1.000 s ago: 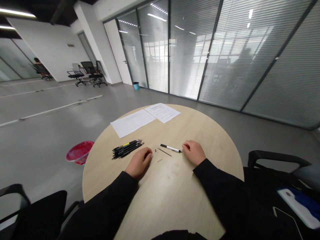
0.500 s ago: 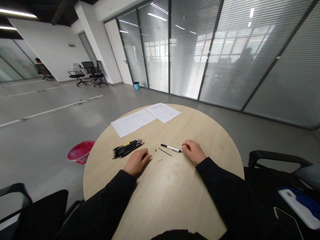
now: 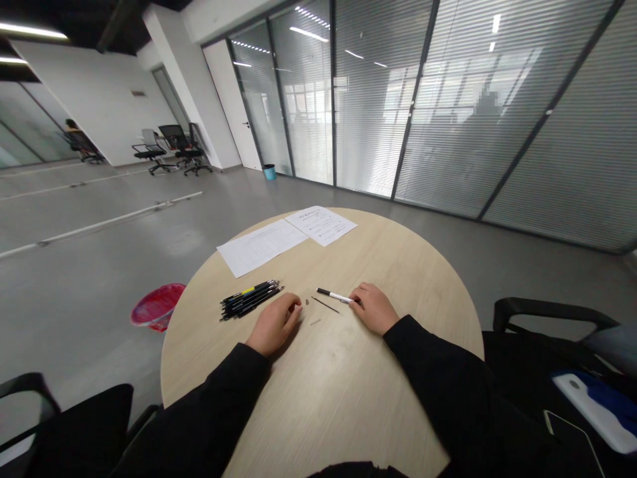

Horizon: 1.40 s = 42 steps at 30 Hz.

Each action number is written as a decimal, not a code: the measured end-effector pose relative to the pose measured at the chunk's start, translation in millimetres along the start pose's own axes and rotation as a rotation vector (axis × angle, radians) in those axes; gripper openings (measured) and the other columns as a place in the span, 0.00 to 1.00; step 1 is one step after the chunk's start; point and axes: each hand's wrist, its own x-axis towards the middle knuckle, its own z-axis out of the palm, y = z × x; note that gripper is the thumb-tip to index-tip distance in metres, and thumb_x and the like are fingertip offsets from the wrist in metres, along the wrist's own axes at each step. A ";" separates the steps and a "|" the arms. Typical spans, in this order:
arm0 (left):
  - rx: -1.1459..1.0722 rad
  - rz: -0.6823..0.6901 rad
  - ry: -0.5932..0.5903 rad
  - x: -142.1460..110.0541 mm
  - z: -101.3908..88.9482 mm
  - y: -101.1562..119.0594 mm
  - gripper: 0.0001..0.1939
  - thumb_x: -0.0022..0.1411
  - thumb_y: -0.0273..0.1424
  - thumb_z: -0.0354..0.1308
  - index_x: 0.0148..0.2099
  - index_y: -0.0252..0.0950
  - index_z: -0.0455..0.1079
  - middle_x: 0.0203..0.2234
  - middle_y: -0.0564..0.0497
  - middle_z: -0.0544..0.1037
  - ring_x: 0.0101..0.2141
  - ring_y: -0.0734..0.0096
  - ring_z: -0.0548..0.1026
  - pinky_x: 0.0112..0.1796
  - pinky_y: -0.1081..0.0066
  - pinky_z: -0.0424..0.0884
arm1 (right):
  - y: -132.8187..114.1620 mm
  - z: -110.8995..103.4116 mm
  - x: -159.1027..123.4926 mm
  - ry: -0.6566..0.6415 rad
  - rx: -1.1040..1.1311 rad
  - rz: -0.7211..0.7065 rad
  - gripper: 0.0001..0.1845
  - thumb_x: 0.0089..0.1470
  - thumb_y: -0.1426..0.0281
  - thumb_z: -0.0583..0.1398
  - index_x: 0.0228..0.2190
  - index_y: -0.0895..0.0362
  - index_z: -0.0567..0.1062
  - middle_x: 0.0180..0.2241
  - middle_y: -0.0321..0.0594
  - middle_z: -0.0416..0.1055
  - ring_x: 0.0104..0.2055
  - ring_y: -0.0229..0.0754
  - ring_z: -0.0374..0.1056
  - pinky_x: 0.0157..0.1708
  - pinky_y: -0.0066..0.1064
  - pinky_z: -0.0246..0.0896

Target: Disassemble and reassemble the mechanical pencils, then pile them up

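A pen [image 3: 332, 295] with a black grip and white barrel lies at the middle of the table, its clip end at my right hand [image 3: 373, 309]. My right thumb and fingers are closed on that end. My left hand [image 3: 273, 323] rests on the wood, loosely curled with thumb and fingers a little apart, nothing visible in it. Between the hands lie a thin dark refill [image 3: 326, 305], a small pen tip [image 3: 307, 302] and a little spring [image 3: 315, 322]. Left of my left hand is a pile of several black pens [image 3: 251, 300], one with a yellow band.
Two printed sheets [image 3: 263, 245] lie at the far side of the round wooden table [image 3: 343, 392]. A red-lined bin [image 3: 158, 307] stands on the floor at left. Office chairs flank me; a phone [image 3: 570, 435] and a white-and-blue object [image 3: 592, 408] lie on the right one.
My right hand has moved left and its fingers have closed on the pen's clip end. My left hand has stayed on the table, its fingers shifted slightly. The view has shifted slightly.
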 end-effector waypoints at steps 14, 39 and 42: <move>0.427 0.362 -0.077 39.8 1.9 22.3 0.09 0.69 0.28 0.48 0.41 0.37 0.70 0.36 0.45 0.74 0.40 0.59 0.69 0.42 0.60 0.62 | 15.5 9.1 10.5 0.166 0.465 0.258 0.07 0.53 0.67 0.59 0.29 0.57 0.74 0.26 0.36 0.71 0.28 0.39 0.65 0.30 0.29 0.55; 0.394 0.294 0.041 45.8 -13.6 18.6 0.08 0.63 0.21 0.48 0.37 0.37 0.67 0.29 0.49 0.74 0.32 0.65 0.70 0.40 0.62 0.59 | 33.2 16.7 14.5 0.331 0.956 0.417 0.15 0.50 0.58 0.62 0.33 0.57 0.73 0.28 0.40 0.73 0.28 0.40 0.66 0.29 0.31 0.60; 0.280 0.191 0.076 34.4 -13.6 3.8 0.08 0.66 0.26 0.47 0.39 0.38 0.67 0.29 0.50 0.75 0.31 0.66 0.71 0.38 0.64 0.60 | 32.6 18.6 12.7 0.308 0.900 0.374 0.15 0.51 0.58 0.61 0.33 0.57 0.73 0.28 0.39 0.73 0.28 0.40 0.66 0.30 0.31 0.61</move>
